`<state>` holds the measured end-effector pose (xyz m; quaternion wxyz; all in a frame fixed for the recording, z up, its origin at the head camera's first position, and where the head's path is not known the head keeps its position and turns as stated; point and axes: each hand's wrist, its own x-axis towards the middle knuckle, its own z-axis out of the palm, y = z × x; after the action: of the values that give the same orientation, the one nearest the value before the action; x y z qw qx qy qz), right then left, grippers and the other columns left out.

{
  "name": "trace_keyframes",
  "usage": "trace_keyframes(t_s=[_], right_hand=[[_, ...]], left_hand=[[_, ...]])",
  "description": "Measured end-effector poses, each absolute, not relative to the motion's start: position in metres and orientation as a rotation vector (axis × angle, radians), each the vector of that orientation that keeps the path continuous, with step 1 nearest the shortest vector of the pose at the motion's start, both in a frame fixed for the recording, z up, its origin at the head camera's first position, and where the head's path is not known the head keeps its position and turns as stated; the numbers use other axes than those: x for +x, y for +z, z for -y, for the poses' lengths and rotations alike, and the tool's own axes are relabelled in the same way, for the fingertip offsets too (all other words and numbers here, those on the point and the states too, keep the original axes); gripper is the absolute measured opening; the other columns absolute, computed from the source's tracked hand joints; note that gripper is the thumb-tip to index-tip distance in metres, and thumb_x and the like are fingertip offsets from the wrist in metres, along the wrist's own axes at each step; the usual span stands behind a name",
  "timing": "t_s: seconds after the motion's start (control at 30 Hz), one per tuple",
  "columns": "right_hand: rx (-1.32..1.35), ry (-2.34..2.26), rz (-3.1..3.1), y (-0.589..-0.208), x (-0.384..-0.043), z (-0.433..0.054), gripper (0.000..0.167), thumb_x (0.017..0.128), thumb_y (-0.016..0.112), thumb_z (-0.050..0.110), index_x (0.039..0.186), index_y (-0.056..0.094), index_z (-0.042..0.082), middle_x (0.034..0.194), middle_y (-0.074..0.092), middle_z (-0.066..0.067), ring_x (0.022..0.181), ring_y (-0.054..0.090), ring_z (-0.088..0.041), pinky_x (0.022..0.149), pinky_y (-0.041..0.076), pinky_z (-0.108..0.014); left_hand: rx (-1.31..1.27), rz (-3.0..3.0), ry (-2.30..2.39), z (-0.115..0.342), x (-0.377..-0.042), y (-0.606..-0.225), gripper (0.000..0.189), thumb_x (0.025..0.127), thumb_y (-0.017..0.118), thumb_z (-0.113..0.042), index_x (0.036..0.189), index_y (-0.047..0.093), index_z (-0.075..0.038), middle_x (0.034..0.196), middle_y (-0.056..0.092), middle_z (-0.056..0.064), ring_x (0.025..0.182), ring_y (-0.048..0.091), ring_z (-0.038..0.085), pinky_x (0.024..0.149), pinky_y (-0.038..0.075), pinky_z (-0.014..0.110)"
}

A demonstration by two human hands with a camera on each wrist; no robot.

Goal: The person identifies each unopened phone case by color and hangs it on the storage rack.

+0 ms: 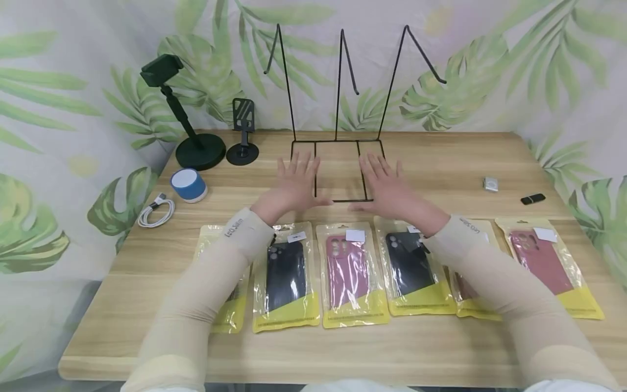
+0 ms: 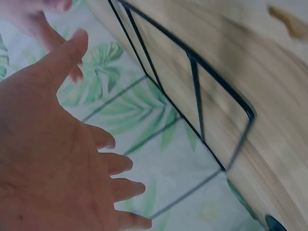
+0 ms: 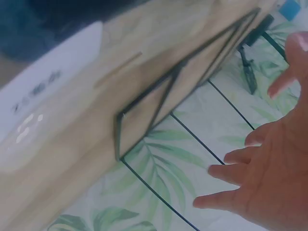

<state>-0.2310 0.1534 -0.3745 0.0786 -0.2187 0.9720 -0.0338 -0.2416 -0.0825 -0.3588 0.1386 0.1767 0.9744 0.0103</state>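
Both bare hands are spread with straight fingers, palms down, over the base of a black wire rack [image 1: 337, 141]. My left hand [image 1: 296, 188] is by the left side of the base, thumb pointing inward. Mirroring it, my right hand [image 1: 392, 188] is by the right side. Neither holds anything. Three bent wire arms rise from the rack's back. In the left wrist view, the left hand [image 2: 57, 159] shows with fingers apart beside the rack's frame [image 2: 195, 72]. The right wrist view has the right hand [image 3: 269, 173] with fingers extended.
Several bagged phone cases lie in a row nearer me, including a pink one [image 1: 349, 272] and a dark one [image 1: 286, 277]. At left stand a dark-green stand [image 1: 200, 151], black phone stand [image 1: 242, 154], blue speaker [image 1: 190, 188] and white cable [image 1: 157, 213]. Two small items, one black [image 1: 533, 199], lie right.
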Motion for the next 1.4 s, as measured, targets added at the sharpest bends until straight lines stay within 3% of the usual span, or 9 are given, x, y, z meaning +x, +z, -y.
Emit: trace_keyframes(t_s=[0.2, 0.43, 0.67, 0.8, 1.07, 1.23, 1.4], right_hand=[[-0.640, -0.042, -2.909, -0.361, -0.221, -0.164, 0.106, 0.090, 0.049, 0.072, 0.160, -0.003, 0.012, 0.167, -0.008, -0.015, 0.153, 0.008, -0.043, 0.121, 0.006, -0.068], [-0.620, -0.038, -2.911, -0.355, -0.209, -0.185, 0.098, 0.092, 0.043, 0.072, 0.160, 0.011, 0.010, 0.166, 0.010, -0.019, 0.152, 0.012, -0.043, 0.121, 0.008, -0.066], [-0.650, -0.032, -2.973, -0.352, -0.191, -0.210, 0.079, 0.096, 0.053, 0.058, 0.153, 0.035, 0.006, 0.159, 0.033, -0.022, 0.146, 0.030, -0.044, 0.119, 0.016, -0.067], [-0.626, -0.076, -2.984, -0.349, -0.178, -0.230, 0.071, 0.099, 0.054, 0.049, 0.152, 0.038, 0.005, 0.156, 0.037, -0.024, 0.142, 0.035, -0.046, 0.119, 0.023, -0.064], [-0.407, -0.175, -2.978, -0.346, -0.164, -0.314, 0.046, 0.099, 0.057, 0.020, 0.140, 0.051, -0.001, 0.141, 0.052, -0.030, 0.126, 0.050, -0.052, 0.101, 0.043, -0.067], [-0.248, -0.228, -2.887, -0.355, -0.167, -0.389, 0.035, 0.098, 0.053, 0.009, 0.128, 0.058, -0.008, 0.131, 0.057, -0.035, 0.118, 0.052, -0.056, 0.094, 0.045, -0.067], [-0.115, -0.232, -2.805, -0.364, -0.170, -0.454, 0.039, 0.099, 0.050, 0.011, 0.126, 0.052, -0.017, 0.127, 0.054, -0.040, 0.113, 0.051, -0.061, 0.092, 0.044, -0.069]], left_hand=[[0.465, -2.711, 0.055, 0.110, -0.248, -0.361, 0.111, 0.090, 0.058, -0.064, 0.159, -0.008, -0.006, 0.165, -0.013, 0.018, 0.152, -0.012, 0.044, 0.119, -0.011, 0.065], [0.405, -2.594, 0.026, 0.122, -0.255, -0.368, 0.107, 0.093, 0.058, -0.058, 0.157, -0.001, 0.005, 0.166, -0.003, 0.023, 0.152, -0.001, 0.045, 0.124, -0.001, 0.058], [0.389, -2.562, 0.035, 0.125, -0.262, -0.372, 0.100, 0.097, 0.052, -0.055, 0.156, -0.002, 0.007, 0.165, -0.004, 0.025, 0.152, 0.001, 0.045, 0.126, 0.003, 0.055], [0.380, -2.555, 0.044, 0.128, -0.265, -0.376, 0.100, 0.097, 0.050, -0.057, 0.156, 0.000, 0.006, 0.165, -0.003, 0.024, 0.153, 0.002, 0.044, 0.126, 0.003, 0.055], [0.405, -2.560, 0.035, 0.130, -0.268, -0.380, 0.091, 0.101, 0.045, -0.051, 0.156, 0.002, 0.007, 0.164, 0.004, 0.026, 0.152, 0.008, 0.046, 0.125, 0.006, 0.056], [0.444, -2.570, 0.015, 0.128, -0.270, -0.384, 0.088, 0.103, 0.042, -0.050, 0.155, 0.003, 0.009, 0.164, 0.005, 0.027, 0.151, 0.009, 0.047, 0.125, 0.007, 0.057], [0.448, -2.585, 0.032, 0.128, -0.270, -0.385, 0.087, 0.103, 0.044, -0.048, 0.155, 0.004, 0.009, 0.163, 0.007, 0.027, 0.151, 0.011, 0.047, 0.125, 0.008, 0.057]])
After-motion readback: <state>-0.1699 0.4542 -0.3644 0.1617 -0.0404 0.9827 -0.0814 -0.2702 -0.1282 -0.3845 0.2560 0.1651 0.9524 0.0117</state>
